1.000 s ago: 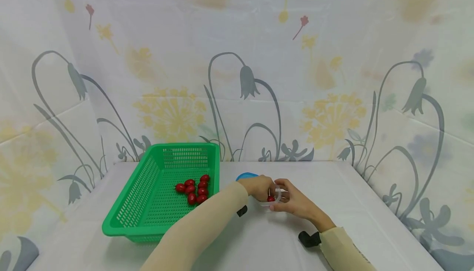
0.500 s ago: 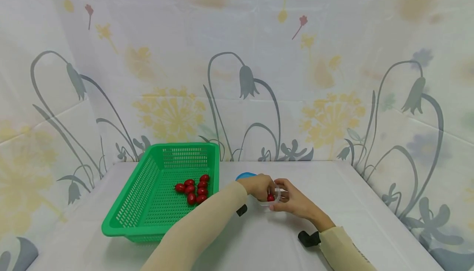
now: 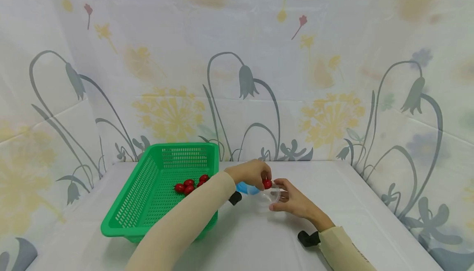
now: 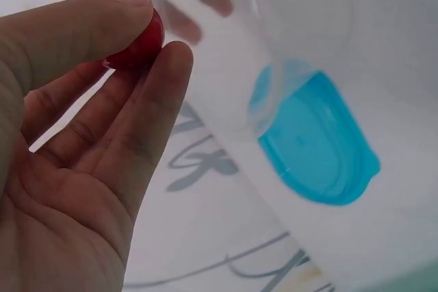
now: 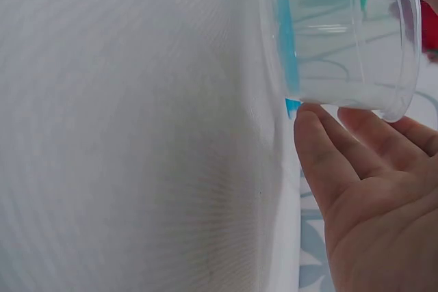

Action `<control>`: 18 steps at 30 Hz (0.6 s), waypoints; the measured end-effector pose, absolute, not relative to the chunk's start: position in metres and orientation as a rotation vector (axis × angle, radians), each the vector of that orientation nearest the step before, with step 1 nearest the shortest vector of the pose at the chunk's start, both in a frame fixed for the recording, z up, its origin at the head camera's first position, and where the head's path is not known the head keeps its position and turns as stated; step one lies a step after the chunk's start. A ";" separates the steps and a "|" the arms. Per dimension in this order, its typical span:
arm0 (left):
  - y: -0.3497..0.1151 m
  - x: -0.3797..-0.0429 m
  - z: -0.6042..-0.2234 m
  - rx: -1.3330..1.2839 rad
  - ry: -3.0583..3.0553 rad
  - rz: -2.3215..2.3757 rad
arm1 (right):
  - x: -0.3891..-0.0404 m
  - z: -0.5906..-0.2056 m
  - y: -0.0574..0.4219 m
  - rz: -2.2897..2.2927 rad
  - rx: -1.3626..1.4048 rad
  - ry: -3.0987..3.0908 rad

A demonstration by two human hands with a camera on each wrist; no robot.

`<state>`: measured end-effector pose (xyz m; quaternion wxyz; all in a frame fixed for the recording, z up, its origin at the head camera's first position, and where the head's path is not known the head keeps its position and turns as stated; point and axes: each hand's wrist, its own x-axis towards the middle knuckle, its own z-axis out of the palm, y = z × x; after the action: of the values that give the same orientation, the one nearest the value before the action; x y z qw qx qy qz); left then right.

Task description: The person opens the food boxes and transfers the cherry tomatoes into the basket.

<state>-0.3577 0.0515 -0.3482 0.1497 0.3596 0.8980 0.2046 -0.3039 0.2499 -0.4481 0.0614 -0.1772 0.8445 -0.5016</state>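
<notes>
My left hand (image 3: 252, 173) pinches a red cherry tomato (image 3: 267, 184) between thumb and fingers, just above the rim of a clear plastic container (image 3: 269, 199). In the left wrist view the tomato (image 4: 139, 44) has a bit of green stem at its top. My right hand (image 3: 294, 200) holds the container from the right side, thumb at the near side and fingers round the far side. Through the wall of the container (image 5: 332, 52) in the right wrist view, no tomato shows inside. A blue lid (image 4: 318, 138) lies on the table beside the container.
A green perforated basket (image 3: 148, 197) stands on the left of the white-covered table (image 3: 252, 242). Several cherry tomatoes (image 3: 189, 190) lie in it, partly hidden by my left sleeve (image 3: 185, 221). A flower-printed cloth (image 3: 237, 77) hangs behind.
My left hand has risen out of the container and moved a little left and away, bringing the cherry tomato up with it. The right hand and container have stayed in place.
</notes>
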 end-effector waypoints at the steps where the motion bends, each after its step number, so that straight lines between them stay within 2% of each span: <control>1: 0.049 -0.357 -0.344 1.051 2.586 0.593 | -0.304 -0.448 0.250 -1.516 -0.526 2.554; 10: 0.007 -0.349 -0.306 1.066 2.619 0.681 | -0.306 -0.450 0.247 -1.557 -0.526 2.503; 18: -0.042 -0.346 -0.298 1.065 2.649 0.702 | -0.301 -0.447 0.249 -1.521 -0.553 2.556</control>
<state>-0.3461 -0.0425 -0.2979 0.1006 0.3603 0.8964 0.2377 -0.3015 0.2486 -0.4472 0.0582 -0.1824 0.8434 -0.5020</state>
